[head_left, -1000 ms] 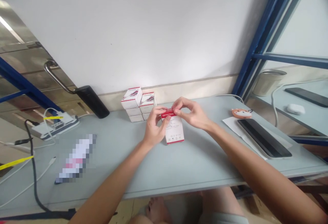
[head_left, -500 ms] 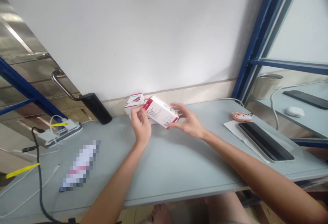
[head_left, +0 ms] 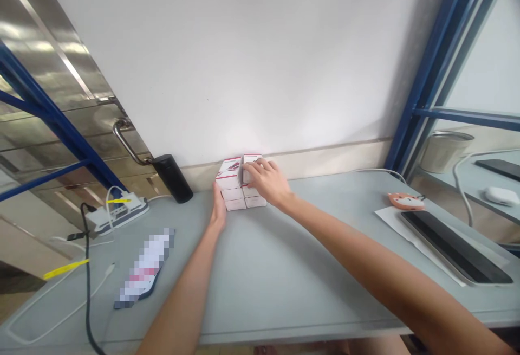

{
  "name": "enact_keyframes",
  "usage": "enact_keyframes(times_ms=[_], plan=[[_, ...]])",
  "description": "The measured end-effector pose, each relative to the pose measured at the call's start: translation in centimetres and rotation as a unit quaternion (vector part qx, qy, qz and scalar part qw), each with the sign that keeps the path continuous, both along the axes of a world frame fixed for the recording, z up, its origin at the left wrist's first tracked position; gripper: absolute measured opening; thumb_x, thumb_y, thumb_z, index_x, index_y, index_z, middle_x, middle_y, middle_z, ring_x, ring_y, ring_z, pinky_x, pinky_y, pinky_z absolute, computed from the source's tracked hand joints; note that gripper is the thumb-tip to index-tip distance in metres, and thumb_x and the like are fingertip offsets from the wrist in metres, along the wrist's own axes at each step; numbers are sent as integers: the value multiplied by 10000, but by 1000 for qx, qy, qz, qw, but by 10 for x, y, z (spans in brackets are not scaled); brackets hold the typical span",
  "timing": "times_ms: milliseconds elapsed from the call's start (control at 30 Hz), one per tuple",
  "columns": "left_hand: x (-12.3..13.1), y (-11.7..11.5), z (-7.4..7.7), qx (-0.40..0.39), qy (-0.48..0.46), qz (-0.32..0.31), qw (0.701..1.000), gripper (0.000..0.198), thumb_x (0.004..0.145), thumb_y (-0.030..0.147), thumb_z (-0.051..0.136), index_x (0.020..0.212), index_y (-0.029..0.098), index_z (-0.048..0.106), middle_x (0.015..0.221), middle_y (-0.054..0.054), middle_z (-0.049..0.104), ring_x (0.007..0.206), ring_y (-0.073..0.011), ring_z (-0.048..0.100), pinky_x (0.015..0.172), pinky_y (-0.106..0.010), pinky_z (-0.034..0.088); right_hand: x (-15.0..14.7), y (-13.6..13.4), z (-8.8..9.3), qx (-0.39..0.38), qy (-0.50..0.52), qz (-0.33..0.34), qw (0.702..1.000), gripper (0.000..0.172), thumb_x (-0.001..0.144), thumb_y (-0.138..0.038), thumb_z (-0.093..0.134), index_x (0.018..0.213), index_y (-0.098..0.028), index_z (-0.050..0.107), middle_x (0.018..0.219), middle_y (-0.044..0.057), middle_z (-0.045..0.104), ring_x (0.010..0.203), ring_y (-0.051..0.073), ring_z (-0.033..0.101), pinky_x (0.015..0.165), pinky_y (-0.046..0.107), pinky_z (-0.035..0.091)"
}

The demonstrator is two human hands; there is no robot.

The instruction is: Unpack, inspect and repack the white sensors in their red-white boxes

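Observation:
Several small white cartons with red edges stand against the wall in two side-by-side stacks. The top left carton (head_left: 229, 167) shows a dark red pattern on its upper face. My left hand (head_left: 219, 206) lies stretched along the left side of the stacks, its fingers partly hidden behind them. At the upper right, my right hand (head_left: 270, 180) has its fingers bent over the top right carton (head_left: 252, 157) and covers much of its front. Below these two, the lower cartons (head_left: 233, 197) rest on the grey-blue table (head_left: 284, 268).
Left of the cartons stands a black cylinder (head_left: 173, 178), then a power strip (head_left: 119, 214) with cables and a blurred flat packet (head_left: 144, 271). On the right lie an orange and white animal-shaped item (head_left: 405, 200) and a large dark phone-like device (head_left: 455, 246) on white paper.
The carton held between both hands has gone onto the right stack under my right hand. My left hand has let go of it and moved to the left side of the stacks.

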State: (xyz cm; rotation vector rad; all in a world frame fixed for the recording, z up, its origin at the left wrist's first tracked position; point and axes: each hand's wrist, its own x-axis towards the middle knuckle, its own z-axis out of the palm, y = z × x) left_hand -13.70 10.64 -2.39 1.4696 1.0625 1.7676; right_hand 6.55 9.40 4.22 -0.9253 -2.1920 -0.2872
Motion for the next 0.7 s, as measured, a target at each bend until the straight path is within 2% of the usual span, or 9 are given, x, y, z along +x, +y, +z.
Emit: enact_keyframes(times_ms=[67,167,267,333,400,467,533,600,700], plan=[[1,-1,1,-20,-20,-23,999,782,984,804,297,1300,213,702,1405,-116,710,1322,-278,661,1140,-420,519,-8,7,-8,-17,14,29,999,440,1030,-241,608,1470,-232,586,1480,74,661,1375,320,526,1169,498,418],[1,-4,3,-53,-63,-66,994,768,992,785,323,1396,232,671,1470,-78,680,1405,-283,604,1224,-446,440,-1,7,-23,-43,115,73,990,439,1066,-236,518,1498,-299,563,1627,43,518,1472,254,482,1240,452,393],[2,-9,6,-90,-116,-114,983,703,1003,747,392,1468,275,630,1542,-26,625,1522,-266,481,1295,-421,335,25,-7,-39,-114,230,83,963,538,1052,-400,566,1577,-338,466,1720,56,359,1572,275,370,1273,486,370],[5,-13,7,-99,-130,-129,978,679,1011,730,408,1485,290,617,1565,-8,602,1553,-261,435,1307,-411,310,48,-19,-46,-231,277,89,929,679,1026,-525,578,1642,-358,346,1743,84,294,1535,316,432,1231,539,422],[13,-18,9,-107,-123,-141,976,668,1017,717,418,1496,291,607,1584,-5,583,1561,-267,420,1308,-422,308,71,-30,-49,-340,322,80,880,799,1000,-636,560,1680,-358,245,1751,113,265,1498,340,482,1200,573,446],[24,-24,11,-129,-105,-157,973,659,1018,701,443,1513,292,588,1607,-7,557,1566,-276,409,1305,-443,311,91,-38,-48,-400,369,59,837,851,981,-724,520,1688,-354,222,1743,131,285,1502,350,478,1199,594,434],[40,-31,12,-155,-81,-180,968,643,1016,666,494,1548,309,544,1644,-2,511,1577,-280,388,1300,-467,319,107,-41,-44,-418,413,46,808,839,979,-776,460,1680,-369,244,1734,120,316,1533,340,439,1223,601,395],[62,-37,12,-165,-61,-212,961,641,1013,619,544,1593,356,470,1690,16,443,1594,-274,356,1293,-484,330,119,-41,-41,-409,448,43,794,798,989,-792,401,1664,-385,279,1735,91,327,1565,315,391,1259,591,340],[104,-38,11,-163,-27,-264,950,653,1026,598,536,1633,428,368,1742,55,335,1625,-251,291,1299,-486,324,134,-35,-38,-341,487,20,804,716,1026,-752,330,1598,-327,406,1694,81,406,1570,270,374,1301,525,277]])
